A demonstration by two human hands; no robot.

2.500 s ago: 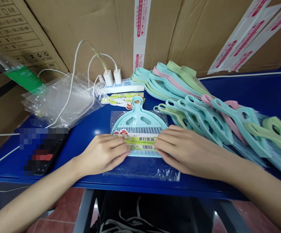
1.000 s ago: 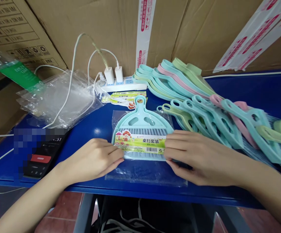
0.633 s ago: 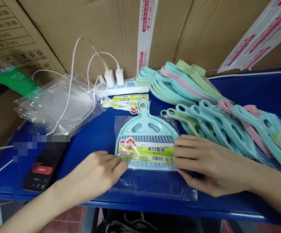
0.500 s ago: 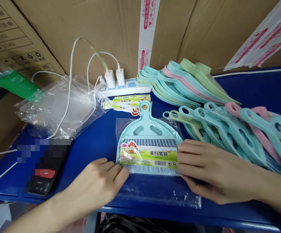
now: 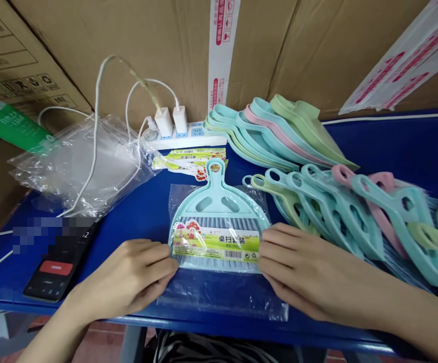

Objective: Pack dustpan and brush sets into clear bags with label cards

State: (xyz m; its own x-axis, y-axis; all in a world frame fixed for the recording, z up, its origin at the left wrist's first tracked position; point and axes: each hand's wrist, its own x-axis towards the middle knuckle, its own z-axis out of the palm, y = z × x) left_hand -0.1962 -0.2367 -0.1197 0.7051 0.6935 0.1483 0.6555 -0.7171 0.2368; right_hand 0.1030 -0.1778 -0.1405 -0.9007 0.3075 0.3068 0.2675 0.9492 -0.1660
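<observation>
A light blue dustpan and brush set point(image 5: 215, 201) lies in a clear plastic bag point(image 5: 241, 297) on the blue table, its handle pointing away from me. Across the brush bristles sits a printed card point(image 5: 219, 243) with mushrooms. My left hand point(image 5: 139, 275) pinches the bag at the set's left lower edge, fingers closed. At the right edge, my right hand point(image 5: 294, 267) has its fingers wrapped on the bag and set beside the card. The bag's open-looking end spreads flat toward me.
Clear bags point(image 5: 90, 161) are heaped at the left, near a phone point(image 5: 56, 272) and a green tube point(image 5: 12, 126). Behind are a power strip point(image 5: 192, 136) and printed cards point(image 5: 181, 160). Dustpans point(image 5: 272, 126) and brushes point(image 5: 355, 212) lie at the right.
My left hand has shifted from the bag's lower edge up to the set's left side. The whole view has moved slightly, so things appear further left. My right hand keeps its place on the bag.
</observation>
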